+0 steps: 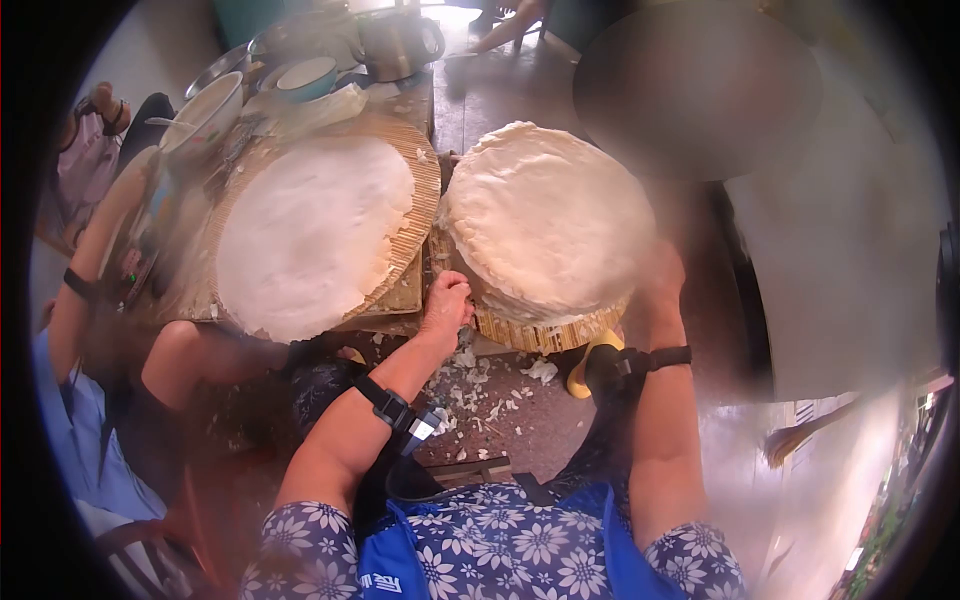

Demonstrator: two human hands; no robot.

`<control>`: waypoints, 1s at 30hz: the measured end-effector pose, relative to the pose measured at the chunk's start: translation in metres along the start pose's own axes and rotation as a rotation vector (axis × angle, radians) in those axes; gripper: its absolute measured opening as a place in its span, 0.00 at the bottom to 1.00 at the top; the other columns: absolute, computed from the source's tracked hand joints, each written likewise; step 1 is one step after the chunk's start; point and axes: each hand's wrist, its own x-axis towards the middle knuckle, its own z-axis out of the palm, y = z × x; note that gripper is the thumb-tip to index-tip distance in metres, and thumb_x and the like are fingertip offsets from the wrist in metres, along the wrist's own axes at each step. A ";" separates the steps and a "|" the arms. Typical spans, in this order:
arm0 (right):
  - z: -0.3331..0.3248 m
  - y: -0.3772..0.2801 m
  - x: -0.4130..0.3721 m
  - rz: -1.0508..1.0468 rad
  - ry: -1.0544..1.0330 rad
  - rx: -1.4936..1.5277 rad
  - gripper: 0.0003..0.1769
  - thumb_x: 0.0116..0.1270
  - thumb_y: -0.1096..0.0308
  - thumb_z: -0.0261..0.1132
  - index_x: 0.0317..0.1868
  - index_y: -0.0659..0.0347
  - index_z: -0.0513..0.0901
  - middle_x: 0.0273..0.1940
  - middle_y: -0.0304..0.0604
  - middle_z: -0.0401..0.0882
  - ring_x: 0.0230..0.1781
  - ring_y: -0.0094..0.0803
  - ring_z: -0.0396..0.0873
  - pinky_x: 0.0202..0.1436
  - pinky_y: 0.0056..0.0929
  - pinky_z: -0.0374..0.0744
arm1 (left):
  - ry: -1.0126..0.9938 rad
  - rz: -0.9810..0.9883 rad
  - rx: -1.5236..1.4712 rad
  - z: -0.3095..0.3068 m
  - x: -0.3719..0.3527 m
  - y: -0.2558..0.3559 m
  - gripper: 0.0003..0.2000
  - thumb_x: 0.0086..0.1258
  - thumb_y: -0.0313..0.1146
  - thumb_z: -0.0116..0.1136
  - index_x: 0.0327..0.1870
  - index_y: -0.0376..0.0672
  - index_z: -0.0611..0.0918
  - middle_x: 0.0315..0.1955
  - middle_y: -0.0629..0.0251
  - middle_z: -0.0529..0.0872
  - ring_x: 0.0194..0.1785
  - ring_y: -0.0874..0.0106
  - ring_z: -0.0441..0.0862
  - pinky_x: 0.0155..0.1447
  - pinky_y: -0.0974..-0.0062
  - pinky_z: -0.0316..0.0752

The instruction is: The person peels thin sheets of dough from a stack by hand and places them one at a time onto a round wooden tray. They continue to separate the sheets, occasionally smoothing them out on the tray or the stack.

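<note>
A thick stack of pale, thin round sheets (545,220), like flatbread wrappers, lies in front of me on a round woven mat (545,333). My left hand (447,303) is at the stack's lower left edge, fingers closed in a pinch; what they hold, if anything, is too small to make out. At the stack's right edge is my right hand (662,283), blurred, with its fingers hidden from clear view. Left of the stack, one broad white sheet (310,230) covers most of another round slatted mat (425,180).
A dark round griddle-like surface (695,90) is blurred at upper right. Bowls (305,78) and a metal pot (393,45) stand at upper left. Another person's arm (100,240) is at left. White scraps (480,395) litter the floor; a brush (790,440) is at right.
</note>
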 end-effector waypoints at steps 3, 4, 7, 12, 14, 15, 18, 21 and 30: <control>-0.009 -0.012 -0.007 0.022 -0.014 0.067 0.19 0.48 0.73 0.64 0.44 0.64 0.79 0.29 0.45 0.81 0.28 0.30 0.81 0.35 0.28 0.78 | 0.094 0.209 -0.072 0.003 0.014 -0.007 0.21 0.62 0.24 0.47 0.58 0.44 0.71 0.53 0.61 0.74 0.51 0.70 0.73 0.49 0.74 0.70; -0.009 -0.015 -0.009 0.016 -0.015 0.083 0.19 0.48 0.74 0.63 0.45 0.65 0.79 0.29 0.44 0.81 0.26 0.29 0.80 0.33 0.27 0.77 | 0.056 0.239 -0.065 0.003 0.018 -0.007 0.23 0.61 0.23 0.46 0.61 0.43 0.68 0.56 0.60 0.72 0.55 0.69 0.70 0.54 0.73 0.66; -0.013 -0.022 -0.011 0.032 -0.007 0.111 0.19 0.48 0.75 0.63 0.45 0.65 0.78 0.28 0.44 0.81 0.22 0.27 0.79 0.28 0.25 0.76 | 0.001 0.275 -0.019 0.009 0.017 0.006 0.30 0.59 0.22 0.46 0.68 0.41 0.60 0.62 0.58 0.67 0.63 0.67 0.64 0.65 0.72 0.59; -0.019 -0.040 -0.016 0.114 -0.017 0.092 0.20 0.48 0.74 0.63 0.45 0.66 0.78 0.26 0.43 0.81 0.20 0.27 0.79 0.26 0.25 0.76 | 0.099 0.324 -0.064 0.020 0.006 0.019 0.35 0.60 0.23 0.48 0.71 0.40 0.54 0.65 0.56 0.65 0.66 0.67 0.63 0.67 0.72 0.58; -0.021 -0.041 -0.016 0.124 -0.033 0.078 0.20 0.47 0.74 0.63 0.45 0.65 0.78 0.25 0.44 0.81 0.21 0.27 0.79 0.27 0.25 0.77 | 0.049 0.316 0.008 0.019 0.005 0.023 0.35 0.60 0.23 0.49 0.71 0.41 0.53 0.66 0.55 0.64 0.67 0.67 0.63 0.67 0.72 0.58; -0.021 -0.041 -0.016 0.127 -0.043 0.070 0.21 0.47 0.73 0.64 0.45 0.65 0.78 0.25 0.44 0.81 0.21 0.28 0.79 0.27 0.26 0.77 | 0.024 0.311 0.043 0.018 0.004 0.024 0.35 0.60 0.23 0.49 0.71 0.41 0.53 0.66 0.55 0.63 0.67 0.66 0.63 0.67 0.73 0.58; -0.020 -0.035 -0.016 0.098 -0.032 0.039 0.21 0.47 0.72 0.64 0.46 0.65 0.78 0.26 0.45 0.82 0.21 0.28 0.80 0.29 0.26 0.77 | 0.069 0.340 0.122 0.019 0.006 0.020 0.36 0.60 0.23 0.50 0.71 0.40 0.53 0.67 0.55 0.63 0.67 0.66 0.63 0.67 0.73 0.59; -0.018 -0.031 -0.015 0.085 -0.018 0.001 0.22 0.46 0.71 0.64 0.46 0.64 0.79 0.26 0.46 0.82 0.23 0.30 0.81 0.32 0.26 0.78 | 0.058 0.352 0.113 0.019 0.007 0.019 0.36 0.59 0.23 0.51 0.71 0.39 0.52 0.67 0.54 0.63 0.67 0.65 0.63 0.67 0.72 0.60; -0.005 -0.011 -0.007 0.075 -0.024 -0.075 0.22 0.44 0.68 0.64 0.45 0.62 0.79 0.41 0.52 0.82 0.44 0.43 0.81 0.49 0.33 0.76 | 0.064 0.382 0.113 0.011 -0.005 0.024 0.36 0.55 0.23 0.50 0.69 0.36 0.56 0.65 0.48 0.63 0.69 0.58 0.61 0.69 0.70 0.57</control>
